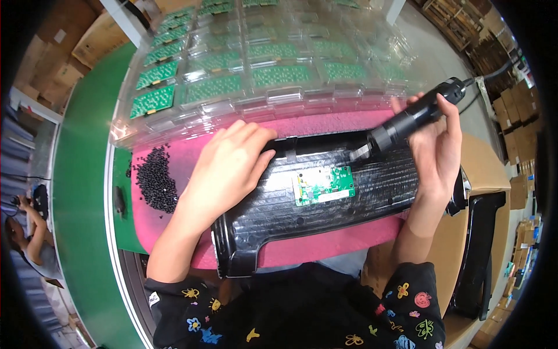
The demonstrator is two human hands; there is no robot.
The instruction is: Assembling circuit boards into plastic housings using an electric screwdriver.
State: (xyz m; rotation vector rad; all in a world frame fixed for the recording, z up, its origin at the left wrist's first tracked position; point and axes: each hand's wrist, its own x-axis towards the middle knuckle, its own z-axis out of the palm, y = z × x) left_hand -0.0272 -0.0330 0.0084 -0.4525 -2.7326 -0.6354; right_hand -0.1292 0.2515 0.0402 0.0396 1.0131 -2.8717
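Note:
A long black plastic housing (273, 215) lies across a pink mat in front of me, hollow side up. A green circuit board (324, 186) sits flat inside it near the middle, with dark spots at its corners. My left hand (235, 154) grips the housing's far edge, left of the board, its fingers curled over. In my right hand (436, 136) is a black electric screwdriver (401, 125), tilted, its tip end pointing down to the left. That end hovers close to the board's far right corner; whether it touches anything, I cannot tell.
Small black screws (156, 181) lie heaped on the pink mat (192, 139) at the left. Stacked clear trays (279, 96) with several green boards stand behind. A cardboard box (465, 232) at the right holds another black housing (479, 250). Another person (38, 238) sits far left.

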